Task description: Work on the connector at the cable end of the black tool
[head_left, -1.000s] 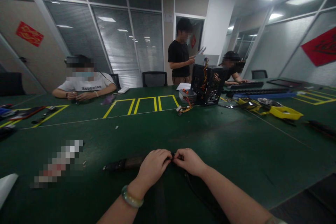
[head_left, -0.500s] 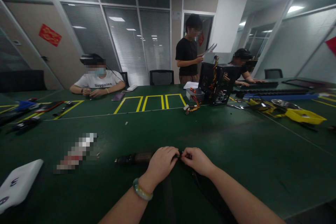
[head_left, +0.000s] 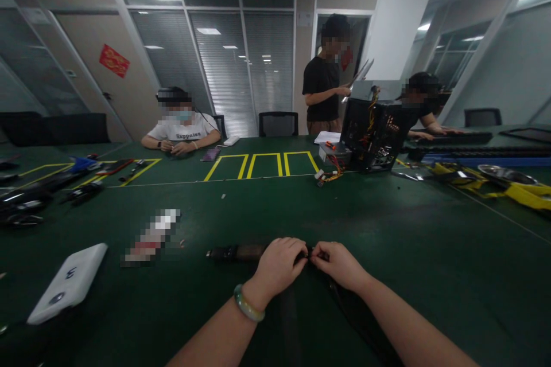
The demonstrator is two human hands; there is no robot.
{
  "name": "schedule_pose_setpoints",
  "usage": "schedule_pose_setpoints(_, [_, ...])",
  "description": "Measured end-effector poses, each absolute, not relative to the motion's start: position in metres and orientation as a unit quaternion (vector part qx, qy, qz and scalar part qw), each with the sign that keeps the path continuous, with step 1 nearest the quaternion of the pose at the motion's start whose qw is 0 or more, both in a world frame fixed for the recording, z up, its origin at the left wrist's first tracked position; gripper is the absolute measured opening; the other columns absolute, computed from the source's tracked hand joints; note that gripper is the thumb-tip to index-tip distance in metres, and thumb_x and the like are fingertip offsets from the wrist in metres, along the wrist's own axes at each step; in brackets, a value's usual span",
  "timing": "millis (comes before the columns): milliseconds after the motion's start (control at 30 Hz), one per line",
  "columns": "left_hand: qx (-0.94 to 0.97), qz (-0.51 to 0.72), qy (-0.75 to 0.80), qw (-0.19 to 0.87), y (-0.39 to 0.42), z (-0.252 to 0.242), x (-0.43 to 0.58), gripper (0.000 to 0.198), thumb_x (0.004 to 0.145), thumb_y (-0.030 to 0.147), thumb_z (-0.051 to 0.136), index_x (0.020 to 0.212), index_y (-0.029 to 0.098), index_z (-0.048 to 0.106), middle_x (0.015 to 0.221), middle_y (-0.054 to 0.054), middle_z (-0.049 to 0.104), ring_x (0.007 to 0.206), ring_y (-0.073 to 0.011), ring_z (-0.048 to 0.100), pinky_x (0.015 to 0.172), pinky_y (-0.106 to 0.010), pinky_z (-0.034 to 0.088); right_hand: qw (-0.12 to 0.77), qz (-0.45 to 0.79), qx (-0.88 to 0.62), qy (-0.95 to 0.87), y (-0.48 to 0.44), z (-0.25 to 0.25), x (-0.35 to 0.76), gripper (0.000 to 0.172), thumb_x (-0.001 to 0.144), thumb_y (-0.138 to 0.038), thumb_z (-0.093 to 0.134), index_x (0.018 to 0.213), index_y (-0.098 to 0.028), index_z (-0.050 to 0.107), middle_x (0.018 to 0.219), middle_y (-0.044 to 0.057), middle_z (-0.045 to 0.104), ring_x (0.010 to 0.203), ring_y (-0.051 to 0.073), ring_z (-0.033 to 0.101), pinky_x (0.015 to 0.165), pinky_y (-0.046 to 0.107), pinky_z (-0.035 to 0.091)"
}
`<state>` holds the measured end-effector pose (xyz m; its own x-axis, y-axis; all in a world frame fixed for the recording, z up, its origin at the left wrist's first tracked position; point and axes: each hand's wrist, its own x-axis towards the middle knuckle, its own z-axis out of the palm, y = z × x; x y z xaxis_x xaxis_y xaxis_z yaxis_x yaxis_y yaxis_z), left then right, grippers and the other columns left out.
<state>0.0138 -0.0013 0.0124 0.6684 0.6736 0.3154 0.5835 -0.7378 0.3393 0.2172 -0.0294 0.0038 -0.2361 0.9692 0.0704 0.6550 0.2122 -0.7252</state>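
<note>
A dark, slim electric screwdriver (head_left: 245,253) lies crosswise on the green table, its metal tip pointing left. Its right end is covered by my left hand (head_left: 282,264), which is closed around it with the fingers curled down. Right beside that end, the thumb and fingers of my right hand (head_left: 338,264) are pinched together on the end of a black cable (head_left: 340,301). This cable runs from there towards the table's near edge. Fingertips hide the place where cable and screwdriver meet, so whether they are joined cannot be seen.
A white power bank (head_left: 71,281) and a blurred-out strip (head_left: 152,238) lie to the left. An open black computer case (head_left: 370,135) stands beyond, beside a power supply (head_left: 333,153) with loose wires. Yellow-taped rectangles mark the table. Several co-workers are across it; tools lie far left.
The whole view has shifted, with everything sitting farther right in the picture. Both hands keep the same grip at the screwdriver's end.
</note>
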Motion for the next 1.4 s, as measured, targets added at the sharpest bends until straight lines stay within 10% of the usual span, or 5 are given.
schedule_pose_setpoints(1400, [0.913, 0.197, 0.345, 0.091, -0.0008, 0.0168, 0.0116, 0.013, 0.09, 0.022, 0.06, 0.103, 0.023, 0.058, 0.108, 0.001, 0.064, 0.101, -0.0172, 0.058, 0.09, -0.033, 0.042, 0.244, 0.314, -0.546, -0.738, -0.0254, 0.001, 0.218, 0.015, 0.089, -0.031, 0.056, 0.085, -0.021, 0.066, 0.076, -0.002, 0.067, 0.068, 0.015, 0.059, 0.06, 0.024, 0.037])
